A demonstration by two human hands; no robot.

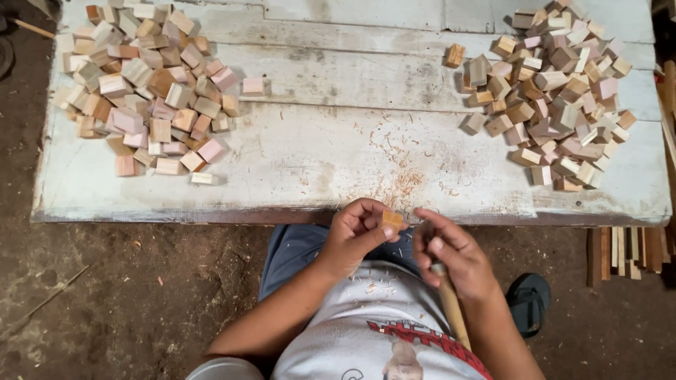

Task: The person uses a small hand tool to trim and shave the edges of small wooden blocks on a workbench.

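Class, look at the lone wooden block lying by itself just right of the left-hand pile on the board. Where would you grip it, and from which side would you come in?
Pinch the lone block across its near and far faces, coming from above. Those faces look flat and open, bare board surrounds it, and only its left side is near the left pile.

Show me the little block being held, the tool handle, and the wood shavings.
block (392, 219), head view, its top face
handle (454, 313), head view, mid shaft
shavings (401, 184), head view, densest patch

Worn whitewashed table (317, 151), dirt floor (127, 295)
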